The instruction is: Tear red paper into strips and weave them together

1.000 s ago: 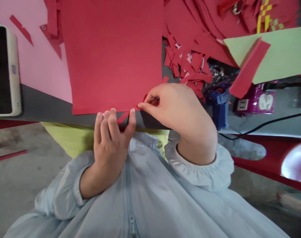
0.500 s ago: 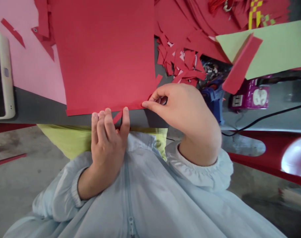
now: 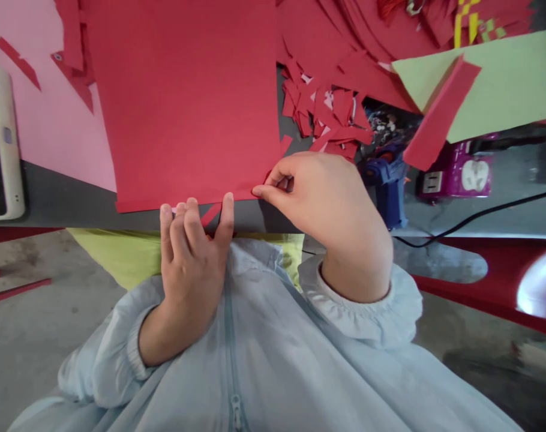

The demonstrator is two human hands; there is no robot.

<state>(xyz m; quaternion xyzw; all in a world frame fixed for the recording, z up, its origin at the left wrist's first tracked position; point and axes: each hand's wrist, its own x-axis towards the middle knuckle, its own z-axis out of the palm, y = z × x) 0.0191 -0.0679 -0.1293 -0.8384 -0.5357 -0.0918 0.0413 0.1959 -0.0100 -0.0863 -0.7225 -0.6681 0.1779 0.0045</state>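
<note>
A large sheet of red paper (image 3: 187, 102) lies on the dark table, its near edge folded into a narrow strip. My left hand (image 3: 194, 264) rests at the table's front with fingers stretched out, the fingertips against that folded edge. A thin red paper strip (image 3: 211, 213) shows between its index and middle fingers. Near the sheet's right corner, my right hand (image 3: 327, 192) pinches the folded edge between thumb and index finger. The other fingers of that hand are curled and partly hidden.
A phone (image 3: 0, 144) lies on pink paper (image 3: 61, 138) at the left. Red paper scraps (image 3: 322, 111) are heaped beyond my right hand. Further right are a blue tool (image 3: 387, 186), a folded red strip (image 3: 441, 117), pale green paper (image 3: 502, 84) and a purple power socket (image 3: 464, 174) with a black cable (image 3: 480, 213).
My right hand has slid slightly left along the folded edge, still pinching. My left hand's fingers have spread a little. The view has shifted slightly.
</note>
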